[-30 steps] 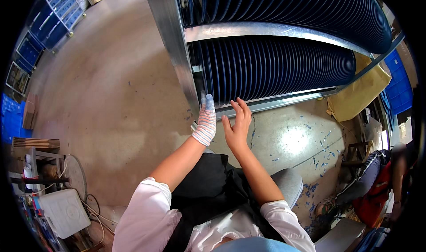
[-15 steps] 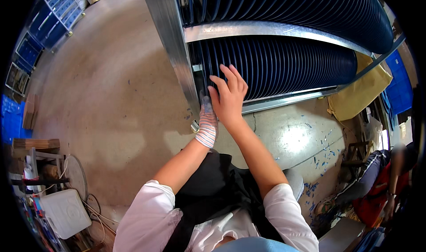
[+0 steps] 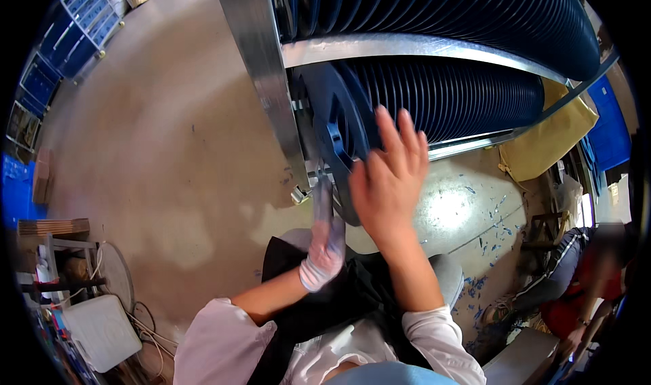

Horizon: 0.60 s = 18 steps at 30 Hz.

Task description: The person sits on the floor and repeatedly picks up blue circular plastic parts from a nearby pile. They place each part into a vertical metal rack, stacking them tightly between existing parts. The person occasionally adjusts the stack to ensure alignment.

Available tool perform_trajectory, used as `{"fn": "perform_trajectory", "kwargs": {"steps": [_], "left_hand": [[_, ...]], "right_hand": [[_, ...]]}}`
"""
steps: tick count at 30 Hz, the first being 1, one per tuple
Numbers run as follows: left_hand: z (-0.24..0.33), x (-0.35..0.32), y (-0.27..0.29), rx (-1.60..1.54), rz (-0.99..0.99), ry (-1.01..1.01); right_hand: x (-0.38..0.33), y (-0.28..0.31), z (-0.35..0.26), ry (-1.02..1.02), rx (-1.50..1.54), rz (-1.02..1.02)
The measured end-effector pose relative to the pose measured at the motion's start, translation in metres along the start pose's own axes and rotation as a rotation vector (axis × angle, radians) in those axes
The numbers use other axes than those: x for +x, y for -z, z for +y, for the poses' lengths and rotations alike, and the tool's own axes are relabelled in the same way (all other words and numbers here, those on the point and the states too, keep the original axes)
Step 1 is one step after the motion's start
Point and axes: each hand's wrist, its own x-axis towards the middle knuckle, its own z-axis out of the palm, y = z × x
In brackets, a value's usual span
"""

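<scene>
A dark blue plastic reel (image 3: 312,90) with a slotted hub stands tilted and partly out of its row at the left end of a metal rack. My left hand (image 3: 324,239), in a pale striped glove, is at its lower near rim; blur softens its fingers, which appear to grip it. My bare right hand (image 3: 393,181) is beside the reel's right rim, its fingers spread in front of the row. The thumb is close to the rim; contact cannot be made out. Many more blue discs (image 3: 461,97) line up edge-on behind.
The metal rack's upright (image 3: 254,52) rises left of my hands, and a crossbar (image 3: 407,44) runs above them. Blue scraps (image 3: 498,225) litter the floor on the right. Another person (image 3: 576,276) is at the lower right. A white lidded box (image 3: 102,329) stands lower left.
The end reel has come out toward me and swung so its slotted face shows. My left hand has moved down and nearer; my right has shifted right and down, fingers spread.
</scene>
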Motion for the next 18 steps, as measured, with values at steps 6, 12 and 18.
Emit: {"fn": "perform_trajectory", "kwargs": {"steps": [6,12,18], "left_hand": [[0.006,-0.04,0.008,0.161,-0.005,-0.005],[0.008,-0.018,-0.002,0.1,-0.015,0.078],[0.005,0.019,-0.063,-0.475,-0.586,-0.003]], "right_hand": [[-0.068,0.138,0.049,-0.587,0.668,0.064],[-0.158,0.186,0.133,-1.086,1.126,0.634],[-0.297,0.102,0.17,-1.81,1.253,0.489]]}}
